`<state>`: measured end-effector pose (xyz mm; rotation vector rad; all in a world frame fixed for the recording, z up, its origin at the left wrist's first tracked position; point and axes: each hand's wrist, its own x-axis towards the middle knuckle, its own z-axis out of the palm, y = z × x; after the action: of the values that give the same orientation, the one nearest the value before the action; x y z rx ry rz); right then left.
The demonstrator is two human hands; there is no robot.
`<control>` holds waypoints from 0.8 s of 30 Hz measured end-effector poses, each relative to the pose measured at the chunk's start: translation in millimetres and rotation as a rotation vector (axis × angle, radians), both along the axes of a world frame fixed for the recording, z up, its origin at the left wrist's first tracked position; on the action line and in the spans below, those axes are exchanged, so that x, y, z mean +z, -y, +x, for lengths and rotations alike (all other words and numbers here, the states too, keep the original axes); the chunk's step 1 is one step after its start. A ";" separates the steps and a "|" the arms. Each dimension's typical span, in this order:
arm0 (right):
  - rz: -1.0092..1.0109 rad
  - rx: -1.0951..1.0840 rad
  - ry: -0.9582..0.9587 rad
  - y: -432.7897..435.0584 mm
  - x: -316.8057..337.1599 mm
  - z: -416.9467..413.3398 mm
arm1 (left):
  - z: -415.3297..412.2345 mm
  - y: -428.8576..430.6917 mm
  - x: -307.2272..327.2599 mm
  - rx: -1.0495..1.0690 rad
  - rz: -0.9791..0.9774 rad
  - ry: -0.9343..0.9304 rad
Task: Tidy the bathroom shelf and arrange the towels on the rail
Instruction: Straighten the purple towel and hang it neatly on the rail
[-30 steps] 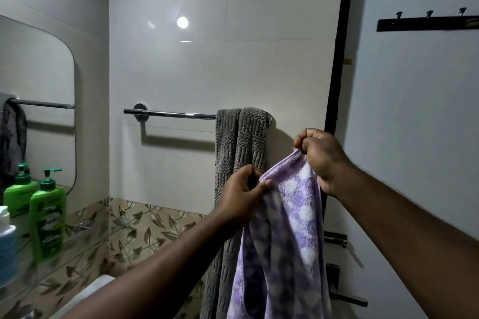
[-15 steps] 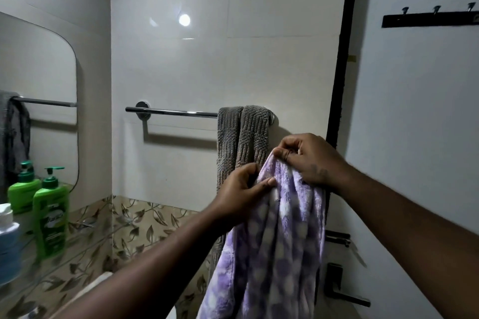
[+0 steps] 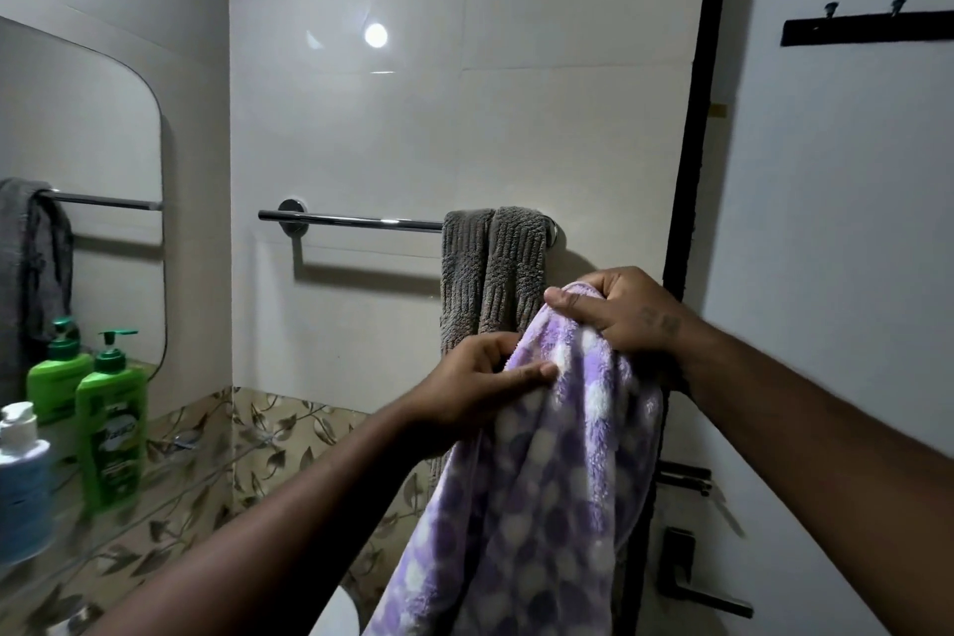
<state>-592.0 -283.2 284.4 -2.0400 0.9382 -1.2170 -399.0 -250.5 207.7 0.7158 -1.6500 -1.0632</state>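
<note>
A purple towel with white spots hangs from both my hands in front of the wall. My left hand pinches its top edge at the left. My right hand grips the top at the right, slightly higher. Behind them a chrome rail runs along the white wall, and a grey ribbed towel is draped over the rail's right end. The purple towel is below the rail and does not touch it. The left half of the rail is bare.
A glass shelf at the left carries a green pump bottle and a blue bottle with a white cap. A mirror hangs above it. At the right are a dark door frame, a door handle and a hook rack.
My right hand has come down and leftward, closer to my left hand. The purple towel's top edge is now bunched between them instead of stretched out.
</note>
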 end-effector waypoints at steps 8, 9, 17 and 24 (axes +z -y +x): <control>0.227 0.021 0.364 7.3 -1.1 -6.2 | 29.8 -7.3 -23.2 -0.192 0.183 0.217; 0.221 0.014 0.365 10.1 0.0 -10.5 | 35.6 -5.5 -24.5 -0.134 0.218 0.273; 0.102 0.089 0.152 20.2 -6.7 -6.9 | 36.0 21.7 -20.0 0.387 -0.049 0.649; 0.033 0.126 0.053 18.7 0.9 -6.6 | -13.8 26.2 -33.4 0.190 -0.121 -0.026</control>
<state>-598.6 -301.9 285.3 -1.9994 0.7879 -1.1748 -412.8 -276.7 174.3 0.7591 -1.5756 -0.8277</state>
